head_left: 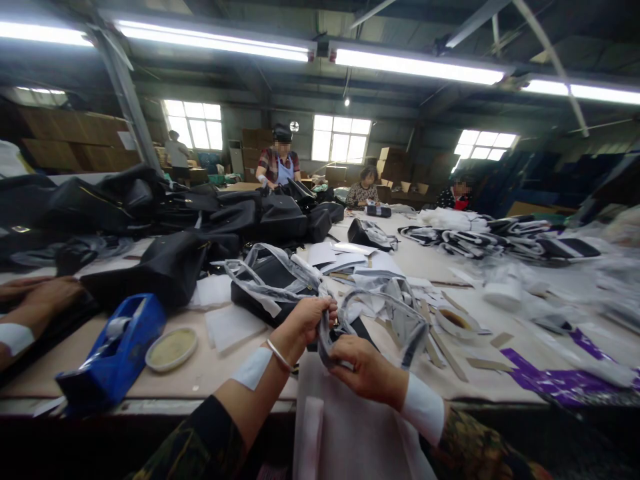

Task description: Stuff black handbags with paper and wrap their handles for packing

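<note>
My left hand [307,319] is closed in a pinch on a clear plastic wrapping strip [390,307] that loops over the table edge. My right hand [365,370] grips the same strip lower down, fingers curled round it. Both wrists carry white patches, and a thin bangle sits on the left one. Just behind my hands lies a black bag [273,283] with its handles wrapped in clear plastic. A pale cloth [345,427] hangs below my hands at the table front.
A blue tape dispenser [113,353] and a round lid [171,348] sit at the left. Another person's hand [43,297] rests at far left. Black bags [200,213] pile up behind. Purple strips [550,380] lie at right. Several people work at the far end.
</note>
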The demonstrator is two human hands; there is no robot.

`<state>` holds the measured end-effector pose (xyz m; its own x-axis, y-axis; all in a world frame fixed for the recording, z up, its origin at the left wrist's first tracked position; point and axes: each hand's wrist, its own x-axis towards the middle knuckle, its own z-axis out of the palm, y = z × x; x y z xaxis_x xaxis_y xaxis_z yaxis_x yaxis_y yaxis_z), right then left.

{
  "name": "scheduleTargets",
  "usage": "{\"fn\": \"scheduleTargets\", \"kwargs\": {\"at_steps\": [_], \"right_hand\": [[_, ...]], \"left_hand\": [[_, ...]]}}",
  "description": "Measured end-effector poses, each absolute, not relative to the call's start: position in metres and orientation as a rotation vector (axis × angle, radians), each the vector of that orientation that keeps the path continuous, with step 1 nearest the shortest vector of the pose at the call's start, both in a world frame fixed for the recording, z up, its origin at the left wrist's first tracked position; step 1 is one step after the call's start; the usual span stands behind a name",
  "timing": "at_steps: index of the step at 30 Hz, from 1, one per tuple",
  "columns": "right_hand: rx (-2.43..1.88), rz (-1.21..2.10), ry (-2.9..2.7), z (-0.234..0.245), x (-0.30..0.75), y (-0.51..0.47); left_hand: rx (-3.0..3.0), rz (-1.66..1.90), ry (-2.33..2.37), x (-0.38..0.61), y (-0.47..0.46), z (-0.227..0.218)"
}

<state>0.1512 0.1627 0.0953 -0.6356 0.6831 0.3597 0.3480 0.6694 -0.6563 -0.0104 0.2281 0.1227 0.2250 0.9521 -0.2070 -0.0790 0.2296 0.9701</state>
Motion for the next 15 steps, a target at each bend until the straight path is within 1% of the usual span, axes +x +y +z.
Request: {"fn": "scheduleTargets", "kwargs": {"at_steps": [2, 4, 7, 8, 10, 13, 15], "right_hand": [[-0.878, 1.053, -2.062, 0.101, 0.157, 0.169], [-0.942, 1.346, -1.703, 0.108, 0.16, 0.18], [-0.998, 1.62, -1.198, 0.125, 0.161, 0.196], [-0.991, 1.681, -1.076, 0.132, 0.161, 0.2], [-0.926, 1.756, -0.903, 0.148, 0.16, 0.206], [-0.867, 1.742, -0.781, 0.172, 0.163, 0.209], [-0.886, 1.695, -0.77, 0.184, 0.168, 0.211]], "left_hand": [[1.151, 1.004, 1.108, -0.006, 0.212, 0.131], [1.257, 1.063, 1.14, -0.003, 0.192, 0.14], [1.713, 1.071, 1.217, 0.005, 0.163, 0.153], [1.928, 1.009, 1.254, 0.008, 0.155, 0.157], [2.296, 0.758, 1.338, 0.015, 0.141, 0.162], [2.481, 0.367, 1.473, 0.022, 0.128, 0.164], [2.514, 0.246, 1.516, 0.025, 0.123, 0.162]]}}
